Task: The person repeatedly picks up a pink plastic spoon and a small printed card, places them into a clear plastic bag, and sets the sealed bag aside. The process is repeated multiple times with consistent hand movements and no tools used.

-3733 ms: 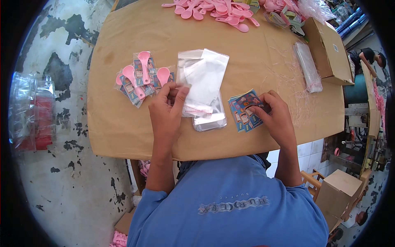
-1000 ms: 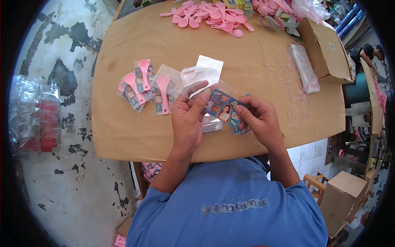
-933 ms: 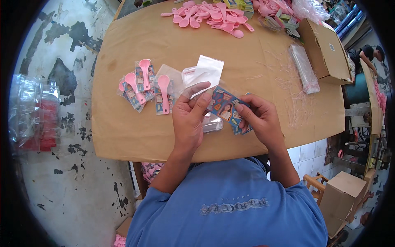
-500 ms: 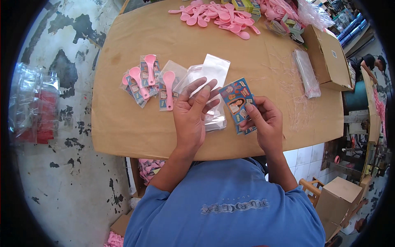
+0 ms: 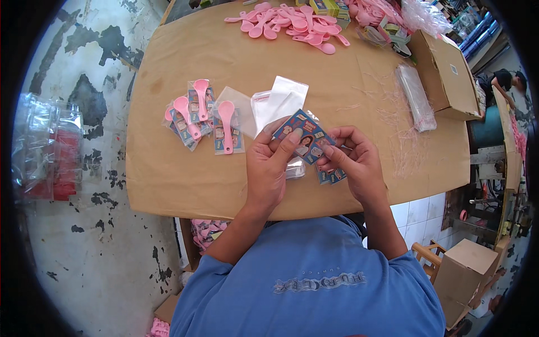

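Note:
Between my hands is a small blue printed card (image 5: 305,145), tilted above the table. My left hand (image 5: 268,167) pinches its left part, thumb on top. My right hand (image 5: 359,163) is closed on its right edge. More blue cards (image 5: 330,175) show beneath the right fingers; whether that hand also grips them I cannot tell. Just beyond my hands lie clear plastic bags (image 5: 288,94), partly covered by the card and left fingers. Left of them, a pink spoon (image 5: 227,121) lies on a card and a clear bag. Farther left are several bagged pink spoons with cards (image 5: 188,115).
A heap of loose pink spoons (image 5: 292,22) lies at the table's far edge. To the right are a bundle of clear bags (image 5: 415,98) and an open cardboard box (image 5: 443,78). Thin pink strands (image 5: 401,146) are scattered nearby. Another person (image 5: 502,81) is at the far right.
My left hand has come down to the right and closed on the card. The card has swung left and tilted between both hands. The spoons and bags lie as before.

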